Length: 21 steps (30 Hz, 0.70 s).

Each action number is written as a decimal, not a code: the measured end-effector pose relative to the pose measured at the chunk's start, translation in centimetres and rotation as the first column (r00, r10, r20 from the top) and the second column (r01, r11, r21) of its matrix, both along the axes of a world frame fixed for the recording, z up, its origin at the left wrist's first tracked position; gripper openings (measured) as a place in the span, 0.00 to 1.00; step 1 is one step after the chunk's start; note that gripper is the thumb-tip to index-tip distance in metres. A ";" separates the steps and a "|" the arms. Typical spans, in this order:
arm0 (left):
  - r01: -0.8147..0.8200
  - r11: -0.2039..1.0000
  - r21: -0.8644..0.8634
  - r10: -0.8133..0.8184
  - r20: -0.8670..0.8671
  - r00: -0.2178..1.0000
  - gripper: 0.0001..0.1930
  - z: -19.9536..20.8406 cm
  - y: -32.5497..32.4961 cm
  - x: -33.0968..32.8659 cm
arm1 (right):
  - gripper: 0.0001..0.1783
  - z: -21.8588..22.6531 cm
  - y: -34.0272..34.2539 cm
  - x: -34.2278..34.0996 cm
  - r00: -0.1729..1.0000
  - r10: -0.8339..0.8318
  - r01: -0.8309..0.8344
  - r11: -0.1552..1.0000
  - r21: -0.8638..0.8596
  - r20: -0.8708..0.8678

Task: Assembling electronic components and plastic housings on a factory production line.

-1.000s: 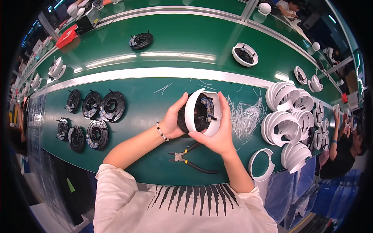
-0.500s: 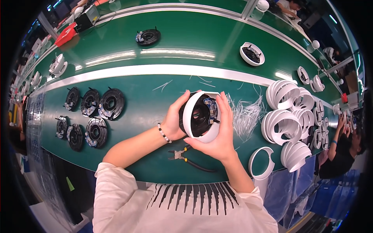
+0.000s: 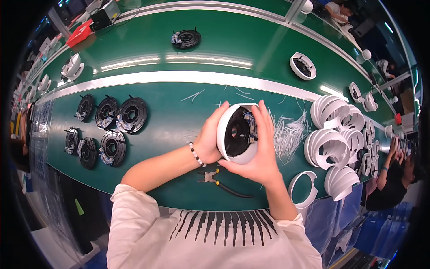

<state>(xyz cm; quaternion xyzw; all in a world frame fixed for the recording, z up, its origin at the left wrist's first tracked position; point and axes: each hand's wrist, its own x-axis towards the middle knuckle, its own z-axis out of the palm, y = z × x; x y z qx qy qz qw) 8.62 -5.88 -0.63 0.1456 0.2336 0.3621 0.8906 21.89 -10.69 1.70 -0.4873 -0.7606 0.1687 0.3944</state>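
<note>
Between my two hands, above the green bench, is a white ring-shaped housing (image 3: 222,133) with a black plastic disc (image 3: 234,142) inside it. A small blue circuit board (image 3: 249,122) shows on the disc's right side. My left hand (image 3: 208,140) wraps the housing's left wall, its fingers partly hidden behind. My right hand (image 3: 264,154) grips the right side, fingers over the upper edge and thumb at the bottom. Just below, diagonal cutters (image 3: 208,176) with black and yellow handles lie on the bench, touched by neither hand.
Several black discs with circuit boards (image 3: 113,147) lie at the left. White cable-tie strips (image 3: 289,134) are heaped right of my hands, beside stacked white rings (image 3: 320,154). One loose ring (image 3: 292,190) sits near the front edge. Beyond a white rail, a green belt (image 3: 242,45) carries parts.
The black disc, which stuck out behind the housing's left side, no longer shows there and sits within it. My hands moved slightly right. Parts on the far belt shifted right.
</note>
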 end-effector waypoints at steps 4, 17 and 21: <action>0.051 0.998 0.046 -0.052 0.022 0.998 0.35 1.0 0.2 -0.5 | 0.63 -0.8 0.8 0.0 1.000 0.005 -0.005 1.000 0.020 -0.010; 0.068 0.996 0.064 -0.067 -0.017 0.998 0.19 -0.2 -0.3 -0.7 | 0.64 -2.2 0.3 0.7 0.997 -0.061 0.061 0.998 0.000 -0.046; 0.027 1.000 -0.012 -0.027 -0.051 0.998 0.21 -0.5 -0.9 0.1 | 0.64 -3.6 -0.4 0.5 0.984 -0.119 0.117 0.993 -0.027 -0.131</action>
